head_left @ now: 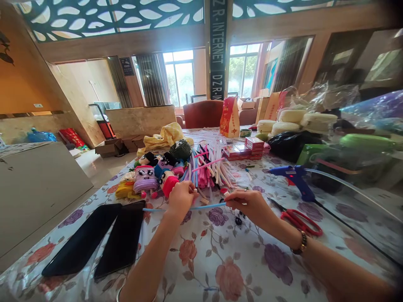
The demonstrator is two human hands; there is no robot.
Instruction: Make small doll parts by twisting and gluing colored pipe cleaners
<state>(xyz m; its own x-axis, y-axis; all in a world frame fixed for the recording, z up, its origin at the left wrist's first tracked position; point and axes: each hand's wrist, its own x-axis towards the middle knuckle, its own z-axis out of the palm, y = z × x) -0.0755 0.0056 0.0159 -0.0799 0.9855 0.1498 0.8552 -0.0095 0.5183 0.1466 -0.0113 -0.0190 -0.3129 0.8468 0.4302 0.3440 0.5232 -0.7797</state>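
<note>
A light blue pipe cleaner [208, 206] runs nearly level above the flowered tablecloth. My left hand [183, 196] is closed around it, and one end sticks out to the left past my wrist. At the other end, the fingertips of my right hand [247, 204] pinch it. Just behind my hands lies a loose bundle of pipe cleaners [206, 170] in pink, white, blue and black. Several yarn dolls with sewn faces, among them a purple one [145, 180], are heaped beyond my left hand. Small black bits [239, 219] lie below my right hand.
Red-handled scissors [302, 221] and a blue glue gun [294, 178] with its cord lie on the right. Two black phones or tablets [121, 239] are at left. Small red boxes [244, 150], cream yarn rolls [285, 126] and plastic bags stand at the back.
</note>
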